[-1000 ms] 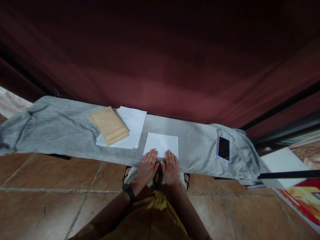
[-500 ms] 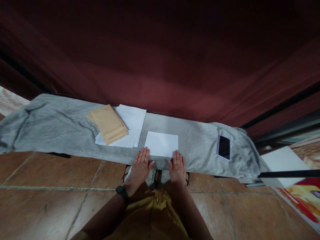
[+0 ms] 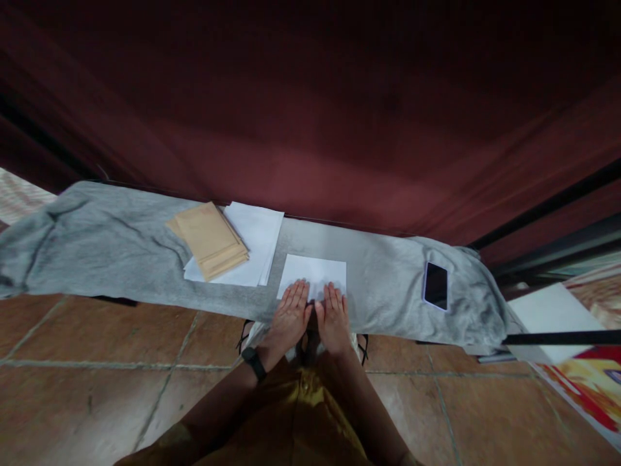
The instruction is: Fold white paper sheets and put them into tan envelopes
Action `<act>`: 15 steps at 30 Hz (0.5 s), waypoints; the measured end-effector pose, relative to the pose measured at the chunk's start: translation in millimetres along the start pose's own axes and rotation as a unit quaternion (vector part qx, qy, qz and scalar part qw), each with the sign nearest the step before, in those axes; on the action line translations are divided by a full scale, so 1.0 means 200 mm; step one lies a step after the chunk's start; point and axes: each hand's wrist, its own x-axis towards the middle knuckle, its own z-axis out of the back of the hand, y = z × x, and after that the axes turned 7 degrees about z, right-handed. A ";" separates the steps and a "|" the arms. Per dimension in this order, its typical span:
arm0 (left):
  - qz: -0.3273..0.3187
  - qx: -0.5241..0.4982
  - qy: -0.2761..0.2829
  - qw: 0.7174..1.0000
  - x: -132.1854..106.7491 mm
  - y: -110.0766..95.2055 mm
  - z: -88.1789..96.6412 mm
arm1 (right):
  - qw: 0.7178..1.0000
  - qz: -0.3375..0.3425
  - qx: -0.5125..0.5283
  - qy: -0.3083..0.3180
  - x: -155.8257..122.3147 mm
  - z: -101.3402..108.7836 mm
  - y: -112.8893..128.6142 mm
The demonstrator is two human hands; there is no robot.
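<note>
One grey cloth covers the work surface, running from the left edge of the frame well into the right-hand part. At centre left, a stack of brown paper pieces lies askew on larger white sheets; both are clear of the hands.

Just below the frame centre, the left hand lies palm down, fingers extended and close together, fingertips over the near left part of a small white sheet. It grips nothing. The small white sheet rests flat on the cloth, its far edge uncovered (whether it is a single or a folded layer cannot be told). To its right, the right hand mirrors the left: palm down, fingers straight, fingertips over the near right part, grasping nothing. The thumbs point inward, near each other.

For good flattening, apply even, light pressure with both hands and sweep outward from the middle along the near edge. Avoid pushing forward; the soft cloth may ruck and carry the paper with it. Keep the corners square.

At centre right, a phone lies on the cloth, well apart from the right hand.
</note>
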 end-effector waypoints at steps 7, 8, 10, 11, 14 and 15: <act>-0.024 0.014 0.037 0.999 0.06 0.00 -0.08 | 0.999 0.036 0.018 0.017 0.10 -0.05 0.04; -0.022 0.012 0.033 0.999 0.06 0.01 -0.08 | 0.999 0.036 0.009 0.014 0.09 -0.05 0.03; -0.011 0.008 0.019 1.000 0.05 0.04 -0.07 | 0.999 0.030 -0.010 0.007 0.08 -0.06 0.01; -0.002 0.007 0.011 1.000 0.05 0.05 -0.07 | 1.000 0.025 -0.017 0.003 0.07 -0.06 0.00; 0.028 0.005 -0.007 1.000 0.04 0.08 -0.06 | 0.999 0.006 -0.039 -0.011 0.05 -0.07 -0.03; 0.035 0.005 -0.010 0.999 0.04 0.09 -0.05 | 0.999 0.001 -0.047 -0.016 0.05 -0.06 -0.04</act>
